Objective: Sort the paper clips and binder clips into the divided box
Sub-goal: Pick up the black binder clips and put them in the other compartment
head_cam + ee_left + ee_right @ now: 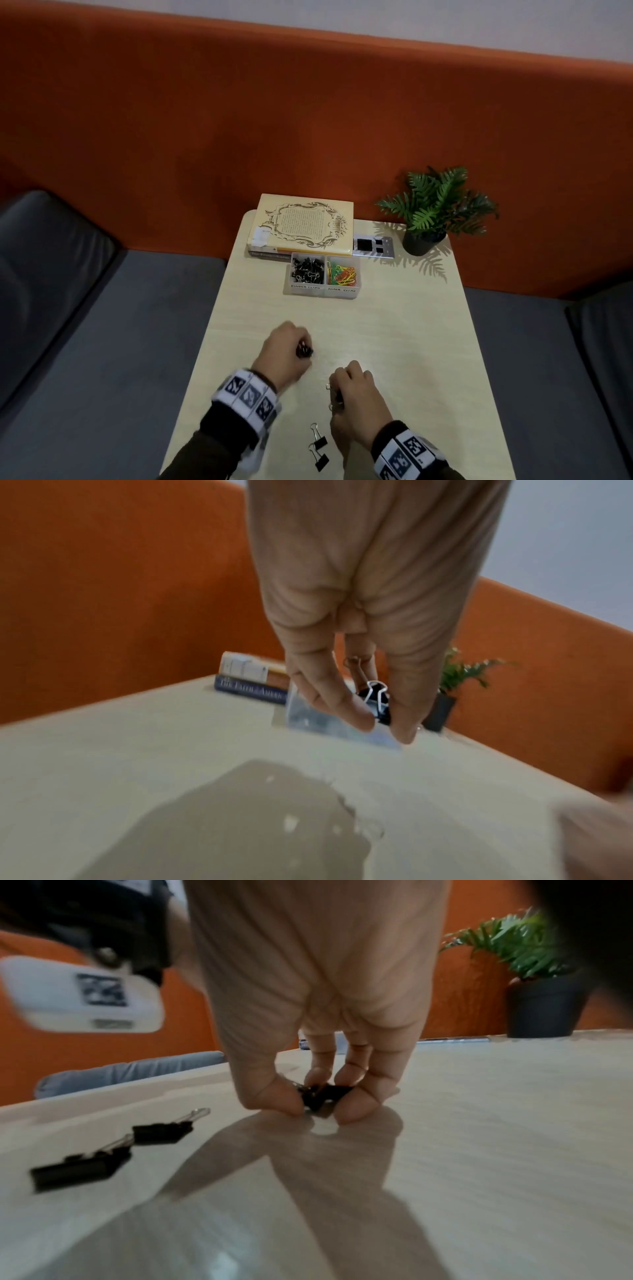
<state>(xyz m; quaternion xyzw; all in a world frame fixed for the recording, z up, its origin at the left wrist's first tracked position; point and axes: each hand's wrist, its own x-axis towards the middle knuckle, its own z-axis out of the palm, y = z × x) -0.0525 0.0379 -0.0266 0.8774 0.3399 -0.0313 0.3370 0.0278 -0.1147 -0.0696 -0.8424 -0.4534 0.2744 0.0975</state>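
- Divided box (287, 286) sits at our table's far end before the books: its left cell holds black binder clips (307, 268), its right cell coloured paper clips (342, 273).
- We should carry each pinched clip over the left cell before letting go.
- Our left hand (286, 353) pinches one binder clip (376, 700); our right hand (354, 407) pinches another (325, 1096) against the table.
- Two loose clips (318, 452) lie beside our right wrist.

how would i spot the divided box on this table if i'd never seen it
On the pale table, look to the far end, just in front of the stacked books. The divided box is small and clear, black binder clips in its left half, coloured paper clips in its right, with handwritten labels on the front.
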